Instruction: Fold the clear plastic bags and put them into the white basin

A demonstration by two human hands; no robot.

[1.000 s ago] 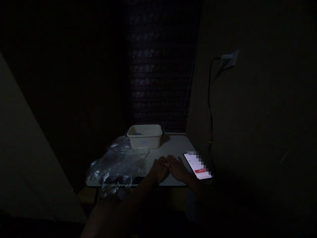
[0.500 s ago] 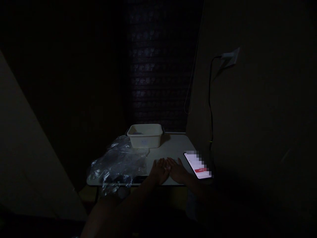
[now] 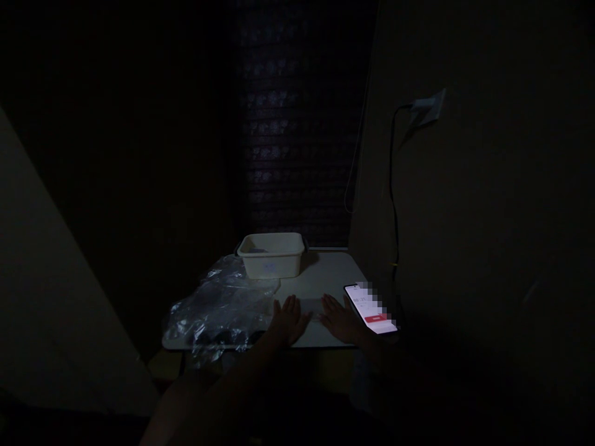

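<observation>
My left hand (image 3: pixel 287 319) lies flat with its fingers stretched out, near the front of the small white table (image 3: pixel 325 267). A little apart from it, my right hand (image 3: pixel 340 318) is also flat and open. A flat, greyish, see-through piece (image 3: pixel 311 307), perhaps plastic, lies between and under the hands; the dim light hides its exact kind. Crumpled clear plastic (image 3: pixel 223 303) is spread over the table's left side, close to my left hand. Right of my right hand lies a lit phone (image 3: pixel 369 310) with a red button on its screen.
At the back of the table stands a white plastic tub (image 3: pixel 273 265) with dark handles and something pale inside. A black cord (image 3: pixel 393 192) hangs from a wall outlet (image 3: pixel 430 108) at the right. Behind the table is a dark window blind (image 3: pixel 279 142).
My hands have moved apart from where they touched at the middle, the left going left and the right slightly right. The greyish piece now shows between them.
</observation>
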